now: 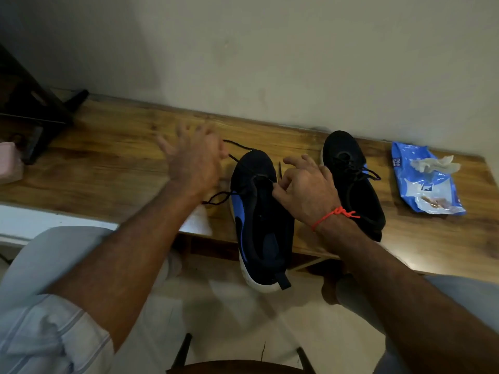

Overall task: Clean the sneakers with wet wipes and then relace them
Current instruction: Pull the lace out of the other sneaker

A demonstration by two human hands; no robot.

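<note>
A black and blue sneaker (260,220) with a white sole lies on the wooden table (113,168), its heel hanging over the front edge. Its black lace (220,197) is loose on both sides. My right hand (305,190) pinches the lace at the sneaker's eyelets. Blurred and with its fingers spread, my left hand (194,157) hovers left of the toe; the lace runs to it, but I cannot tell whether it holds the lace. The second black sneaker (351,182) stands to the right, laced.
A blue wet-wipe pack (424,184) with a crumpled used wipe (434,164) on it lies at the right. A white wipe (197,221) lies by the front edge. A dark stand (29,112) and a pink object (9,163) sit at the far left. The wall runs behind the table.
</note>
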